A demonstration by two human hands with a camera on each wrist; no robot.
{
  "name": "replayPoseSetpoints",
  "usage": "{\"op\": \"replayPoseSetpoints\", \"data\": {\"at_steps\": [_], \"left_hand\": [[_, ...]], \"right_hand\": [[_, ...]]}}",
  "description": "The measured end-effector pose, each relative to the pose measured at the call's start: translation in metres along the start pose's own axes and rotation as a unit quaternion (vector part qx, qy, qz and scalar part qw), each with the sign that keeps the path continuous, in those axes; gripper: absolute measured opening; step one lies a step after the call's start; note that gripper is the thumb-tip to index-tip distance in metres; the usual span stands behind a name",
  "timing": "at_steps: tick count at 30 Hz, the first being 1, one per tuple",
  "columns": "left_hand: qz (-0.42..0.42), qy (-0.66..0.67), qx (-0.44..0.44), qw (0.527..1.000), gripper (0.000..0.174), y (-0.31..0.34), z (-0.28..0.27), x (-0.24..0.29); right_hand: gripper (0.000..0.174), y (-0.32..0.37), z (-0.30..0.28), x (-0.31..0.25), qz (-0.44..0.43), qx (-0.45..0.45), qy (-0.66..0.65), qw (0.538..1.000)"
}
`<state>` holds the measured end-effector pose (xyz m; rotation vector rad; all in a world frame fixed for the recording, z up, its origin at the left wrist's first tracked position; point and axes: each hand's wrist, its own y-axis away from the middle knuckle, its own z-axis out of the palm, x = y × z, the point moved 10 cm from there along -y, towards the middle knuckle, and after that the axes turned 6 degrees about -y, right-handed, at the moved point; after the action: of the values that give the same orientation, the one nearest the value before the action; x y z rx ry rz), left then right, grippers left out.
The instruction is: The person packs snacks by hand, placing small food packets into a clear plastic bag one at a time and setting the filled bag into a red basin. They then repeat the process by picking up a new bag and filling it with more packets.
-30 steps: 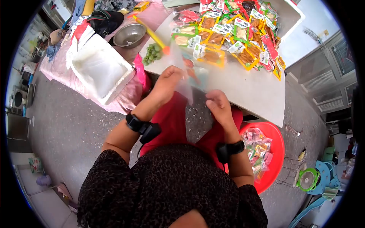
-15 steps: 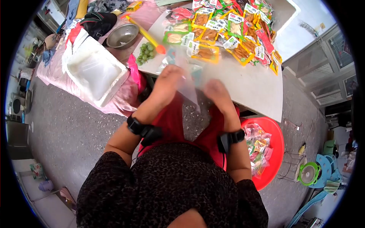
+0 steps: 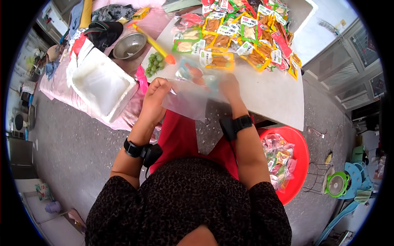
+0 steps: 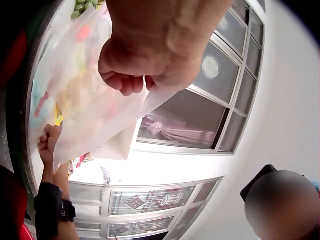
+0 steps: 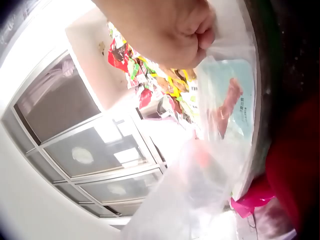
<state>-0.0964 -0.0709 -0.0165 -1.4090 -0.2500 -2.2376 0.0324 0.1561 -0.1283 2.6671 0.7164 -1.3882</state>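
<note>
A translucent plastic bag (image 3: 186,100) is stretched between both hands, near the table's front edge. My left hand (image 3: 155,98) grips its left side, with curled fingers seen at the bag's edge in the left wrist view. The right hand (image 3: 230,88), blurred in the head view, pinches the opposite side; the left wrist view shows this hand (image 4: 49,142) at the bag's far edge. Just beyond the bag lies a light-blue packet (image 5: 235,95) with reddish-brown pieces showing on it. A yellow-edged food packet (image 3: 217,60) lies farther back.
Colourful food packets (image 3: 246,35) are heaped on the table (image 3: 279,94). Green grapes (image 3: 154,64), a yellow stick with an orange tip (image 3: 154,43) and a metal bowl (image 3: 129,46) are at left, near a white foam box (image 3: 100,84). A red basin (image 3: 301,164) holds packets on the floor.
My hands have moved apart, the left one shifting left and down. The bag, hanging narrow and blurred before, is now spread wide. The right hand has come up to the bag's right side.
</note>
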Motion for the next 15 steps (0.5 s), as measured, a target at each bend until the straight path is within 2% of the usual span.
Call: {"op": "replayPoseSetpoints", "data": {"at_steps": [4,6,7,8,10,11,12,15], "left_hand": [[-0.004,-0.017,-0.004,1.000,0.009,-0.001,-0.002,-0.004],[-0.017,-0.022,-0.013,1.000,0.009,-0.001,-0.005,-0.012],[-0.024,-0.023,-0.021,0.999,0.009,-0.003,-0.002,-0.017],[-0.032,-0.033,-0.015,0.999,0.009,-0.004,0.000,-0.019],[-0.050,-0.053,-0.001,0.997,0.011,-0.005,0.005,-0.022],[-0.031,-0.067,-0.012,0.997,0.012,-0.008,0.011,-0.018],[-0.011,-0.081,-0.023,0.996,0.013,-0.012,0.016,-0.013],[0.030,-0.160,-0.051,0.985,0.013,-0.027,0.025,0.002]], "right_hand": [[0.037,0.004,-0.052,0.024,0.052,-0.033,-0.013,0.998],[0.035,-0.009,-0.088,0.055,-0.062,0.023,0.051,0.997],[0.032,-0.012,-0.127,0.084,0.027,0.040,0.086,0.995],[0.031,-0.015,-0.150,0.094,0.020,0.069,0.150,0.986],[0.030,-0.018,-0.193,0.123,0.086,0.104,0.197,0.971],[0.030,-0.019,-0.211,0.128,0.075,0.125,0.229,0.962],[0.030,-0.017,-0.229,0.134,0.120,0.138,0.252,0.950],[0.032,-0.016,-0.272,0.153,0.159,0.198,0.270,0.929]]}}
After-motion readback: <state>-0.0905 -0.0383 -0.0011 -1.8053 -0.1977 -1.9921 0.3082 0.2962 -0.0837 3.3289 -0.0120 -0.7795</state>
